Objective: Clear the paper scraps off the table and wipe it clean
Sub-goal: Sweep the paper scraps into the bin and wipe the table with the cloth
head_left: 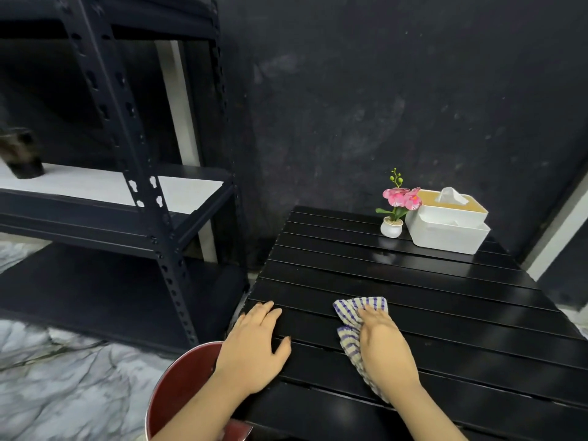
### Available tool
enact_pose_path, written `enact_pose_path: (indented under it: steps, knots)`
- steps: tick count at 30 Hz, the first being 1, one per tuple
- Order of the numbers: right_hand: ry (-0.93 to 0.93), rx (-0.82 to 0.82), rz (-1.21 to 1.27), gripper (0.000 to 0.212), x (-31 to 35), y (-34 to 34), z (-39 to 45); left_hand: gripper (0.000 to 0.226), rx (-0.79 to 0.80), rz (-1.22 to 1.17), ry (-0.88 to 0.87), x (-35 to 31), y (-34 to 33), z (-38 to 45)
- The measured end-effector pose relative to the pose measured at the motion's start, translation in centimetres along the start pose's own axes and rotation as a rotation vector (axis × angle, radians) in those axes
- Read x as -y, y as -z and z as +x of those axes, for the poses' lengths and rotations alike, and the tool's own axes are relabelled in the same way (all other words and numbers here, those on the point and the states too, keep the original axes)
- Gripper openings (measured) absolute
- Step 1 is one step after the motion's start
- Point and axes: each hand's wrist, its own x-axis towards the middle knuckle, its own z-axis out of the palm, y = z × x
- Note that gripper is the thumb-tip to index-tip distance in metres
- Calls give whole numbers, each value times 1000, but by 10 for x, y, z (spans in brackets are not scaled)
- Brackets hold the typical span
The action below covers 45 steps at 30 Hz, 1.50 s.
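The black slatted table [445, 291] fills the lower right of the head view. My right hand [386, 348] presses a crumpled white cloth with purple-blue checks [351, 313] flat against the near middle of the table. My left hand [254, 345] lies palm down, fingers spread, on the table's near left corner and holds nothing. I see no paper scraps on the table surface.
A white tissue box [448, 224] and a small white pot with pink flowers [393, 224] stand at the table's far right. A red bin [178, 389] sits below the table's left edge. A dark metal shelving rack [143, 186] stands to the left.
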Motion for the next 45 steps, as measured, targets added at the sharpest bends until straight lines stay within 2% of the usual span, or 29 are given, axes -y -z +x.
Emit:
enact_pose_path:
  steps: [5, 8, 12, 22, 28, 31, 39, 45]
  knots:
    - [-9, 6, -15, 40, 5, -4, 16, 60, -17, 14, -7, 0, -4, 1]
    - [-12, 16, -26, 40, 14, -17, 40, 70, -32, 21, -10, 2, -5, 1]
    - [22, 39, -43, 39, 31, -36, 75, 60, -44, 22, -18, 4, -6, 2]
    - [218, 142, -65, 41, 74, -59, 113, 75, -63, 36, -26, 5, -9, 2]
    - [334, 210, -36, 41, 82, -61, 111, 75, -58, 32, -23, 2, -6, 0]
    - [362, 228, -25, 40, 78, -56, 102, 67, -54, 17, -19, 1, -5, -2]
    - [256, 160, -16, 42, 36, -35, 68, 59, -39, -4, -14, -1, -1, -2]
    - [66, 48, -46, 41, 25, -30, 69, 58, -40, -23, -10, -1, -2, -1]
